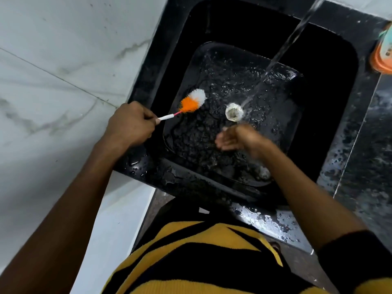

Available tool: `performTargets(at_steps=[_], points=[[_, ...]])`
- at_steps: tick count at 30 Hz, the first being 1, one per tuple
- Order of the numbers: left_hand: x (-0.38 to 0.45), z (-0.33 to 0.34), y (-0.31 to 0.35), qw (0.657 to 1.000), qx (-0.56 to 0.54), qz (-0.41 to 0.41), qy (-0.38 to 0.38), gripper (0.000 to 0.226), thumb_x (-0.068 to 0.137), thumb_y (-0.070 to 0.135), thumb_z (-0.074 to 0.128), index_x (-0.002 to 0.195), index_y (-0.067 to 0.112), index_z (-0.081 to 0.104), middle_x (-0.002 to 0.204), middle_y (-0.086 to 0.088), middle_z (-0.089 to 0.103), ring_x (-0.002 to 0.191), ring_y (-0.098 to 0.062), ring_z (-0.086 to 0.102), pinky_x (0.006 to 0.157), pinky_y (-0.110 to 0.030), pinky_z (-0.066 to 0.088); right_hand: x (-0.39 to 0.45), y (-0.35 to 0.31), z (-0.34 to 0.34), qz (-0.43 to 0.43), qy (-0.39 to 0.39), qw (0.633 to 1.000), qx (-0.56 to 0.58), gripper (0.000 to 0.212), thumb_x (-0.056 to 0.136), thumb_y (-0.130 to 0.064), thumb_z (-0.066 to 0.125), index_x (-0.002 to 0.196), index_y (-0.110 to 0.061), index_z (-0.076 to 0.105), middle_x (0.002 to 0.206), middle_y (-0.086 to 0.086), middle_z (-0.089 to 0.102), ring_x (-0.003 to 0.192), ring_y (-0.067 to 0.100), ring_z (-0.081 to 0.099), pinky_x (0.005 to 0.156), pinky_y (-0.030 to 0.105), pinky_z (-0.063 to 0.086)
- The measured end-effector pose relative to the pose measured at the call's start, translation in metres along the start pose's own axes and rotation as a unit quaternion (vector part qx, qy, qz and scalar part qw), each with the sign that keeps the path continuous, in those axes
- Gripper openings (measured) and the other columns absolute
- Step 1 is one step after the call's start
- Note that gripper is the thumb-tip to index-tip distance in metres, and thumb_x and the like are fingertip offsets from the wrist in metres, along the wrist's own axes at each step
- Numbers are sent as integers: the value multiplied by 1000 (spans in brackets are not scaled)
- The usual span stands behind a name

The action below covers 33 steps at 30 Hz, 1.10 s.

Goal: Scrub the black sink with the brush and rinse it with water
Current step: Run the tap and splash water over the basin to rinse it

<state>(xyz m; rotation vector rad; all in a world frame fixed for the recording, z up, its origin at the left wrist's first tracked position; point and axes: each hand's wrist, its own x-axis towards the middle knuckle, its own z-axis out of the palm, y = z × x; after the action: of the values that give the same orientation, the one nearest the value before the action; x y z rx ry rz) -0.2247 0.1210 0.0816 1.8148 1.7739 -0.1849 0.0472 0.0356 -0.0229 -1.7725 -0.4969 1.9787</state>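
A: Where is the brush [192,102]?

B: It is over the left part of the black sink [331,85]. The left hand [129,124] holds the thin white handle in a closed grip, above the sink's left rim. The orange and white bristles point toward the back; I cannot tell whether they touch the wet bottom.

A: And the other hand?

B: The right hand [235,139] is low inside the basin, just in front of the pale drain [234,111]. It is blurred. The fingers look loosely cupped, the grip holding nothing.

A: Is water running?

B: Yes, a stream of water [290,45] falls from the top and lands just beside the drain, on its right. The surface [275,223] around the sink is wet.
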Motion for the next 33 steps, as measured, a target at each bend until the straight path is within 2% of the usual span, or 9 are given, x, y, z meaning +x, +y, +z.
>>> performTargets(at_steps=[2, 5, 7, 10, 16, 20, 23, 28, 33], points=[[-1, 0, 1, 1000, 3, 2, 1, 14, 89, 35, 66, 92, 29, 78, 62, 5, 68, 68, -15, 64, 62, -28, 43, 11, -21, -20, 6, 44, 986, 159, 29, 97, -5, 37, 107, 3, 63, 94, 18, 70, 87, 28, 69, 89, 35, 56], [-2, 2, 3, 1000, 2, 8, -4, 13, 89, 35, 66, 91, 29, 78, 61, 5, 68, 67, -15, 64, 62, -28, 44, 22, -57, -39, -9, 80, 900, 429, 30, 93, -7, 34, 90, -5, 63, 74, 9, 63, 65, 19, 62, 79, 27, 53], [-2, 4, 4, 1000, -1, 9, -7, 13, 89, 35, 66, 91, 30, 78, 61, 5, 68, 67, -17, 64, 63, -28, 44, 23, -78, -45, -49, 95, 868, 484, 34, 94, -10, 30, 75, -9, 58, 65, 5, 59, 53, 16, 54, 58, 25, 45], [-3, 7, 5, 1000, -7, 13, -7, 14, 88, 36, 67, 93, 31, 78, 63, 5, 68, 67, -20, 63, 63, -28, 43, 16, -92, -49, -105, 60, 864, 489, 24, 88, -5, 33, 71, -11, 48, 59, 1, 45, 45, 12, 38, 48, 21, 28], [-8, 11, 11, 999, -12, 27, -10, 16, 91, 35, 66, 94, 26, 79, 63, 1, 70, 65, -20, 64, 62, -28, 45, -20, -34, -49, -92, -42, 993, 53, 26, 97, -1, 35, 86, 1, 59, 71, 10, 65, 60, 18, 61, 56, 26, 54], [-10, 14, 10, 999, -21, 25, -15, 16, 90, 36, 66, 93, 28, 79, 57, 5, 68, 60, -15, 63, 68, -32, 54, -40, 36, -53, 88, -220, 943, -232, 30, 100, -10, 48, 107, 15, 63, 103, 24, 70, 92, 31, 69, 83, 36, 58], [-11, 15, 11, 999, -24, 23, -20, 15, 91, 36, 65, 93, 29, 78, 58, 4, 69, 60, -15, 64, 63, -30, 51, -41, 47, -74, 115, -128, 945, -279, 19, 94, 4, 51, 102, 9, 67, 91, 17, 71, 80, 21, 69, 73, 28, 57], [-10, 19, 18, 999, -19, 21, -27, 16, 90, 35, 65, 95, 27, 79, 60, 3, 69, 60, -16, 63, 65, -31, 53, -17, -2, -89, -14, 80, 993, -87, 28, 93, 6, 39, 92, 3, 67, 89, 18, 72, 80, 24, 70, 74, 29, 60], [-11, 20, 28, 1000, 0, 19, -24, 16, 91, 37, 65, 95, 29, 78, 64, 2, 70, 68, -18, 64, 66, -31, 51, 12, -63, -72, -36, 24, 951, 306, 33, 99, -12, 34, 96, 1, 64, 86, 14, 69, 82, 24, 68, 75, 33, 57]])
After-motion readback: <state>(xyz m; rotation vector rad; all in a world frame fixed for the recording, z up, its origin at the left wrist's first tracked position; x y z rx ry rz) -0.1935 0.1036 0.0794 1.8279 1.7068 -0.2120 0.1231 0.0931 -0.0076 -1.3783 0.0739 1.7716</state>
